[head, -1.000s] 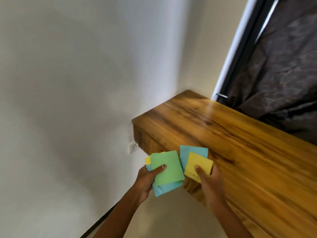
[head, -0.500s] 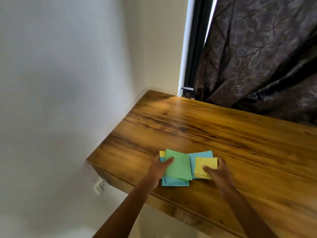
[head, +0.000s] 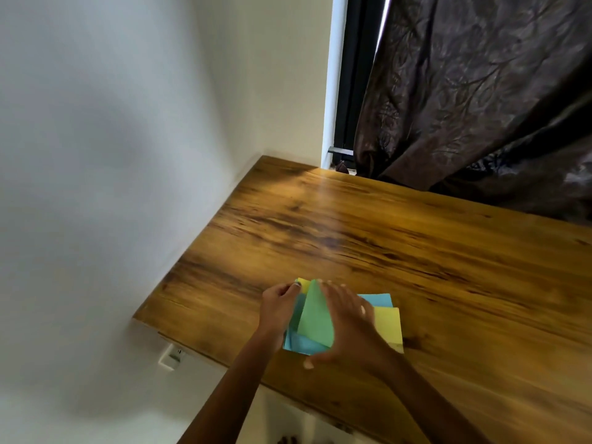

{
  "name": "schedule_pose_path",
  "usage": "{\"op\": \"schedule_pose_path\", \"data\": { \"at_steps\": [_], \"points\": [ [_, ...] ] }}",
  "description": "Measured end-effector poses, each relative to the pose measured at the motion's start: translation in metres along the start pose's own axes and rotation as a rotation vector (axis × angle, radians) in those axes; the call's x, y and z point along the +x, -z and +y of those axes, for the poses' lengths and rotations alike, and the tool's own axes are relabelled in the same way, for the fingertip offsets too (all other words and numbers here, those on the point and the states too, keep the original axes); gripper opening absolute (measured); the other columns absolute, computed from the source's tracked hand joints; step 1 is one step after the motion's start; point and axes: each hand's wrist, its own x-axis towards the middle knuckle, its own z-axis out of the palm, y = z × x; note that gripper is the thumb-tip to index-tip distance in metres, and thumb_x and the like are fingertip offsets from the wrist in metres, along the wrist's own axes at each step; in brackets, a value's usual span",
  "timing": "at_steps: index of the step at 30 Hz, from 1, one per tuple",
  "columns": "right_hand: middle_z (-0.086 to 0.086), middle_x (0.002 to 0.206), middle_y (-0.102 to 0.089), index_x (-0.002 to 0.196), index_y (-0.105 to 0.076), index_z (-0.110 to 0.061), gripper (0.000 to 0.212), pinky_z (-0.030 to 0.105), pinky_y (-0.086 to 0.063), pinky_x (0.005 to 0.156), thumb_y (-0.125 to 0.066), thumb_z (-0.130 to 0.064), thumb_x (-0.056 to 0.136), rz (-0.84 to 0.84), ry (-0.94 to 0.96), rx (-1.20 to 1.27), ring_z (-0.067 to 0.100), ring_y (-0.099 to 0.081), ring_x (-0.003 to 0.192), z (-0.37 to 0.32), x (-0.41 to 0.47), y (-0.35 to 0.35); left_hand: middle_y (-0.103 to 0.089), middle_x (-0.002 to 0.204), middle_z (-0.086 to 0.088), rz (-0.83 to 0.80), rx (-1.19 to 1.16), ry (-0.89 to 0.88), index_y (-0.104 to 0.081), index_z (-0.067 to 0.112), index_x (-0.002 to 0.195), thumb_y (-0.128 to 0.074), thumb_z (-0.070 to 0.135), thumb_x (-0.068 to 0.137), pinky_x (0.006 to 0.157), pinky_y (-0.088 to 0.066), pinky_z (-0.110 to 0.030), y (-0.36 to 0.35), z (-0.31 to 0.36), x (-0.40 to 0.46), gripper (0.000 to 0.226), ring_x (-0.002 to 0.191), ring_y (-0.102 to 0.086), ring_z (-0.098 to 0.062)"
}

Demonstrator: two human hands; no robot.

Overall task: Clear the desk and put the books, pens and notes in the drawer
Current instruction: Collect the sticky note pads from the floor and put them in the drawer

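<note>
Green note [head: 315,315] tilted, peak away

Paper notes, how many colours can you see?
3: a green note standing up between the hands, blue notes beneath it, a yellow note on the right. More may hide underneath.

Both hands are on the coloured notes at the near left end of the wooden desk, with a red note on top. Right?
Not quite. The head view shows the top note is green, not red. Left hand and right hand are on the notes on the desk.
</note>
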Motion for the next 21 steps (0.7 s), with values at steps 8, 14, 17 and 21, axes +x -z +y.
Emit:
{"op": "schedule_pose_path", "data": {
  "at_steps": [8,14,17,21],
  "points": [
    [-0.003,0.146,-0.020,0.146,0.012,-0.032,0.119,0.044,-0.020,0.107,-0.073,-0.052,0.065,0.140,-0.018,-0.017,0.019,-0.020,0.134,0.007,-0.001,-0.006,-0.058,0.075,-0.003,0.110,0.075,-0.068,-0.062,0.013,0.081,-0.052,0.015,0.095,0.051,-0.040,-0.015,0.007,0.005,0.002,0.017,0.063,-0.049,-0.008],
    [-0.002,0.152,-0.013,0.146,0.009,-0.035,0.116,0.046,-0.017,0.109,-0.072,-0.057,0.066,0.175,-0.073,0.029,0.023,-0.012,0.140,0.022,-0.002,0.024,-0.064,0.117,-0.009,0.069,0.084,-0.157,-0.056,0.001,0.126,-0.051,-0.003,0.091,0.075,-0.048,-0.010,0.015,0.001,0.003,0.035,0.095,-0.061,-0.011],
    [-0.002,0.151,-0.017,0.146,0.004,-0.036,0.114,0.045,-0.019,0.108,-0.072,-0.058,0.065,0.215,-0.118,-0.001,0.022,-0.014,0.139,0.029,0.002,0.035,-0.062,0.122,-0.006,0.190,0.267,-0.244,-0.054,0.009,0.130,-0.056,0.006,0.091,0.084,-0.045,-0.022,0.013,-0.002,0.003,0.040,0.106,-0.057,-0.012],
    [-0.004,0.149,-0.017,0.145,0.000,-0.038,0.114,0.044,-0.018,0.106,-0.073,-0.060,0.061,0.163,-0.076,-0.034,0.020,-0.015,0.137,0.030,0.002,0.032,-0.063,0.104,-0.001,0.312,0.749,-0.446,-0.065,0.023,0.108,-0.062,0.027,0.087,0.077,-0.042,-0.032,0.009,-0.005,-0.012,0.021,0.101,-0.052,-0.020]
  ]
}}
